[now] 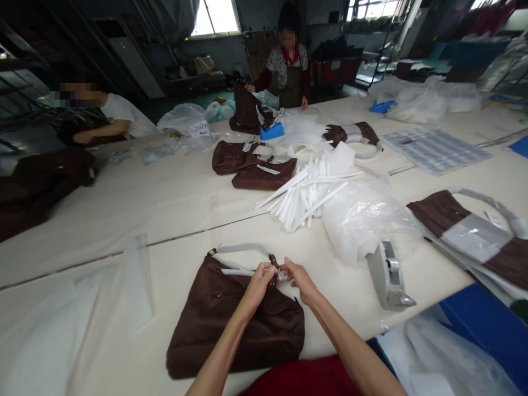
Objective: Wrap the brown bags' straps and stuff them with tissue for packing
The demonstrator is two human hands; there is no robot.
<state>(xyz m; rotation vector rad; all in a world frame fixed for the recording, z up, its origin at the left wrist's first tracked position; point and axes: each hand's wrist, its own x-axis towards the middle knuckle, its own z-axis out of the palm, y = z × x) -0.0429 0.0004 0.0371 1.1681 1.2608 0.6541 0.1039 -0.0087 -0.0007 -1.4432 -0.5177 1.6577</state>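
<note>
Brown bag (231, 324): lying flat on the worktop (173, 190), right in front of the person, wrapped strap (239, 248) looping off its far edge.
Left hand (259, 278): pinched shut on the strap fitting (273, 261), at the right end of that strap.
Right hand (300, 278): fingers curled in, tips right up at the same fitting; can't really tell if they've got a grip, the bits there are tiny.
Tape dispenser (388, 278): to the right of the hands, near the worktop edge.
White tubes (303, 192): messy pile beyond the bag, clear plastic (363, 214) bunched up against its right side.
Other bags: two brown ones (264, 173) past the tubes, another (474, 231) over on the right with a pale wrap round its middle.
Co-worker (289, 71): across the worktop, one hand on a dark brown bag (247, 110).
</note>
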